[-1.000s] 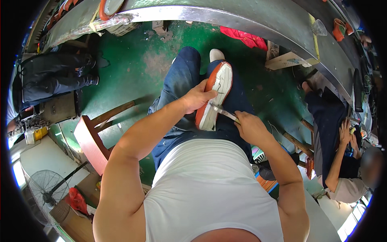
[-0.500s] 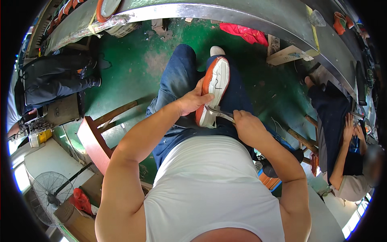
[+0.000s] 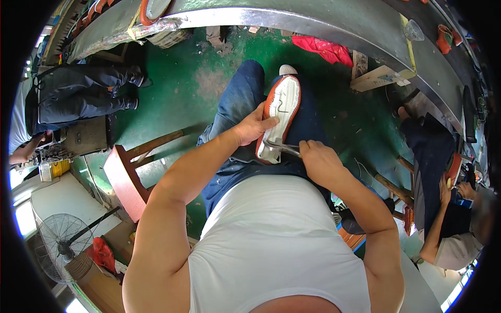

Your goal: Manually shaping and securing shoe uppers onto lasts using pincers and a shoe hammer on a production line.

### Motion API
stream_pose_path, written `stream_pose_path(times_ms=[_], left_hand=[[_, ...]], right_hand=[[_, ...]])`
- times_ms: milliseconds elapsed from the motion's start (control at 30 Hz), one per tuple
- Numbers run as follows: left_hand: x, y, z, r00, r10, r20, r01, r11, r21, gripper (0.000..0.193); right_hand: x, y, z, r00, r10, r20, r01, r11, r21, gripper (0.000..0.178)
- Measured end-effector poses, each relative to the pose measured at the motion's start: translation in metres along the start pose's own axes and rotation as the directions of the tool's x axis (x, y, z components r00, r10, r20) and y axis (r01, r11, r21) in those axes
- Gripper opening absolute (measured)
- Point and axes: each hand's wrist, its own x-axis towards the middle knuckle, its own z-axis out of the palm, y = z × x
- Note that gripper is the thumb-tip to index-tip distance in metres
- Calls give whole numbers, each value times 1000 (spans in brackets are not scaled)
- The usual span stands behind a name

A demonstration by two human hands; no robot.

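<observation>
An orange-brown shoe (image 3: 282, 107) rests sole up across my thighs, its pale underside marked with a dark curved line. My left hand (image 3: 254, 127) is wrapped round the shoe's left edge, thumb lying on the underside. In my right hand (image 3: 319, 159) are the handles of metal pincers (image 3: 284, 148), which look like shoemaker's lasting pincers. Their head touches the end of the shoe nearest my body. Whether the jaws grip the shoe's edge is too small to tell.
A long metal-edged workbench (image 3: 292, 18) curves across the far side. Left are a wooden stool (image 3: 125, 180), a standing fan (image 3: 65, 248) and a standing person (image 3: 78, 99). A seated co-worker (image 3: 443, 208) is at right. Red cloth (image 3: 326, 50) lies below the bench.
The pincers' head has turned and now sits flatter over the near end of the shoe. My left hand keeps its hold. At right, a shoe has appeared in the co-worker's hands.
</observation>
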Motion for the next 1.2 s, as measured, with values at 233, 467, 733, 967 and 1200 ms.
stream_pose_path(times_ms=[233, 467, 733, 967, 1200], left_hand=[[-11, -1, 26, 988, 148, -44, -127, 943, 308, 76], [-45, -25, 28, 1000, -29, 1, 29, 974, 224, 97], [-31, -17, 31, 997, -34, -71, 56, 942, 331, 100], [26, 2, -12, 985, 46, -165, -23, 990, 138, 59], [-16, 241, 18, 968, 244, -60, -210, 916, 341, 62]], right_hand=[[-28, -1, -6, 980, 114, 165, -143, 974, 176, 14], [-29, 31, -20, 943, 45, 330, -150, 942, 299, 23], [67, 54, -9, 964, 251, 85, -252, 771, 585, 45], [26, 63, 50, 932, 344, 116, -214, 262, 941, 46], [17, 75, 41, 875, 357, 327, -322, -74, 944, 49]])
